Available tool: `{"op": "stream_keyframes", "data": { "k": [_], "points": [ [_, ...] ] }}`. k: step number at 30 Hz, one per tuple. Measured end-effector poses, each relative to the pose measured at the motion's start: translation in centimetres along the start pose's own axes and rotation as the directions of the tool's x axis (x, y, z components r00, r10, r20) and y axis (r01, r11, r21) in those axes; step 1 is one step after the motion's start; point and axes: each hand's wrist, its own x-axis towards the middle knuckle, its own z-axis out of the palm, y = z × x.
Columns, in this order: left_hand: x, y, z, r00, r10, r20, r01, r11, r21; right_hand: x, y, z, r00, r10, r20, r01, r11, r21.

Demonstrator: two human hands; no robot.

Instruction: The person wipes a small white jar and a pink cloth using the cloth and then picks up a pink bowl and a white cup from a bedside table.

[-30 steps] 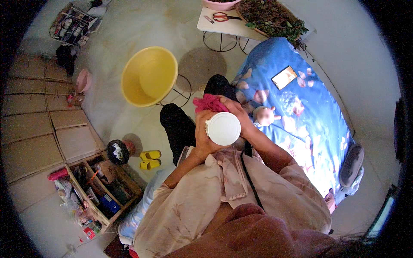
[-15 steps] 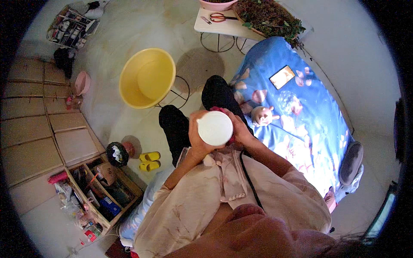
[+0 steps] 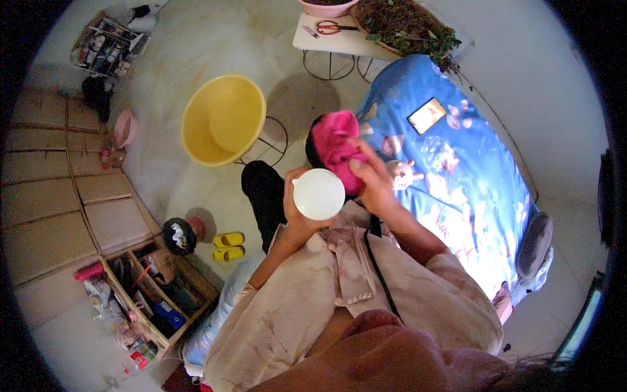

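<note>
My left hand (image 3: 295, 208) is wrapped round a white round lidded tub (image 3: 319, 194), seen from above with a small tab at its rim. It is held in front of my lap. A bright pink cloth (image 3: 334, 136) lies over my right knee, and my right hand (image 3: 379, 184) has hold of its near edge, apart from the tub. Some of the right fingers are smeared by motion. Beside that hand, a small pale toy animal (image 3: 403, 175) sits on the blue floral bedding (image 3: 480, 189).
A lit phone (image 3: 427, 116) rests on the bedding. Ahead are a yellow basin (image 3: 215, 121) on a wire stand and a white table (image 3: 339, 44) with scissors (image 3: 334, 27) and a plant-filled tray (image 3: 408, 29). Left are yellow slippers (image 3: 228, 246), a bin (image 3: 177, 235) and an open drawer (image 3: 189, 313).
My right hand has left the tub and moved right, drawing out the pink cloth, which now spreads over my right knee. The left hand still holds the tub, shifted slightly left.
</note>
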Motion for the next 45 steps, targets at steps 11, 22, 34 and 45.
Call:
{"op": "stream_keyframes", "data": {
  "k": [11, 22, 34, 45],
  "points": [
    [0.6, 1.7, -0.8, 0.976, -0.147, -0.159, 0.138, 0.988, -0.068, 1.0, 7.1, -3.6, 0.964, 0.265, 0.009, -0.225, 0.834, -0.505],
    [1.5, 1.0, -1.1, 0.981, -0.179, 0.079, 0.188, 0.971, -0.144, 2.0, -0.5, -1.0, 0.952, -0.232, -0.201, 0.067, 0.798, -0.599],
    [0.3, -0.3, -3.5, 0.951, -0.307, 0.028, 0.302, 0.946, 0.120, 1.2, 0.8, -1.3, 0.996, -0.078, 0.051, 0.093, 0.799, -0.594],
    [1.8, -0.2, -4.1, 0.962, -0.245, -0.116, 0.257, 0.961, 0.103, 0.7, -3.8, -4.3, 0.985, -0.033, 0.171, 0.174, 0.210, -0.962]
  ]
}}
